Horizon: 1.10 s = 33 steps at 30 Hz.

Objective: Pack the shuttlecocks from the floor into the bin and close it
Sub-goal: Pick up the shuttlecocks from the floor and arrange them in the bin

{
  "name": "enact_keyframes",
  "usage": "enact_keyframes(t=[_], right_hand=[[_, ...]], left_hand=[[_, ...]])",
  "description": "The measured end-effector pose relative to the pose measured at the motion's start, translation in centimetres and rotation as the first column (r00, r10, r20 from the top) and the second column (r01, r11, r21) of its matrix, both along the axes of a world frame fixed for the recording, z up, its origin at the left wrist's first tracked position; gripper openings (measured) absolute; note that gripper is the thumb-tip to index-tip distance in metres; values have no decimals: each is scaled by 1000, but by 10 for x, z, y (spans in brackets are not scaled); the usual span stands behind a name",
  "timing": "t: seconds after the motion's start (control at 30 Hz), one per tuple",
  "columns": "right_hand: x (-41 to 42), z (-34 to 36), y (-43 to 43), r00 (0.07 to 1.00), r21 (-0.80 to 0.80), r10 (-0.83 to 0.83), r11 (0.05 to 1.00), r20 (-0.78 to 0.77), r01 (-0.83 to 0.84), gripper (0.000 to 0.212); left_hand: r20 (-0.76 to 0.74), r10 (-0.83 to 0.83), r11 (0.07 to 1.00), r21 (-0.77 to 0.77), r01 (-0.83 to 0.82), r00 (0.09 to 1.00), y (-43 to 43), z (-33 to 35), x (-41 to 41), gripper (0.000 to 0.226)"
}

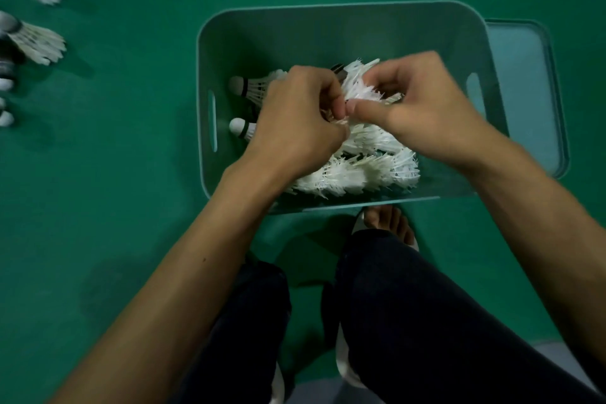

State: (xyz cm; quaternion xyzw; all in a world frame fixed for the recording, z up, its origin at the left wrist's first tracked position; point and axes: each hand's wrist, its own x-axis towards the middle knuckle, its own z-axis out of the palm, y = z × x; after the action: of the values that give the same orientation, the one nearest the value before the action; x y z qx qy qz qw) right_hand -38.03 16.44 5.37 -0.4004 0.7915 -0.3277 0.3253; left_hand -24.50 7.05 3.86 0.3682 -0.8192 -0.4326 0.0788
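Note:
A teal plastic bin (328, 26) stands open on the green floor, with several white feather shuttlecocks (360, 170) lying inside it. Both of my hands are inside the bin above the pile. My left hand (295, 121) has its fingers curled and pinches the feathers of a shuttlecock. My right hand (416, 102) grips a white shuttlecock (357, 82) by its feather skirt, thumb touching the left hand's fingertips. Two cork heads (237, 85) show at the bin's left end. More shuttlecocks (36, 39) lie on the floor at the far left.
The bin's teal lid (524, 92) lies flat on the floor just right of the bin. My legs in dark trousers and a bare foot in a white sandal (390, 223) are right in front of the bin. A pale floor strip runs along the top.

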Motion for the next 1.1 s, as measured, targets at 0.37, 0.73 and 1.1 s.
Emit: enact_keyframes(t=[0.37, 0.73, 1.1], right_hand=[[-6, -21, 3, 901, 255, -329, 880, -281, 401, 16], [-14, -40, -23, 761, 440, -574, 793, 303, 423, 22], [-13, -49, -23, 631, 534, -607, 775, 482, 338, 27]], left_hand=[[643, -89, 819, -387, 423, 760, -26, -22, 6, 30], [638, -75, 849, -363, 385, 766, -34, -35, 0, 26], [469, -68, 881, -387, 274, 881, -36, -44, 9, 31]])
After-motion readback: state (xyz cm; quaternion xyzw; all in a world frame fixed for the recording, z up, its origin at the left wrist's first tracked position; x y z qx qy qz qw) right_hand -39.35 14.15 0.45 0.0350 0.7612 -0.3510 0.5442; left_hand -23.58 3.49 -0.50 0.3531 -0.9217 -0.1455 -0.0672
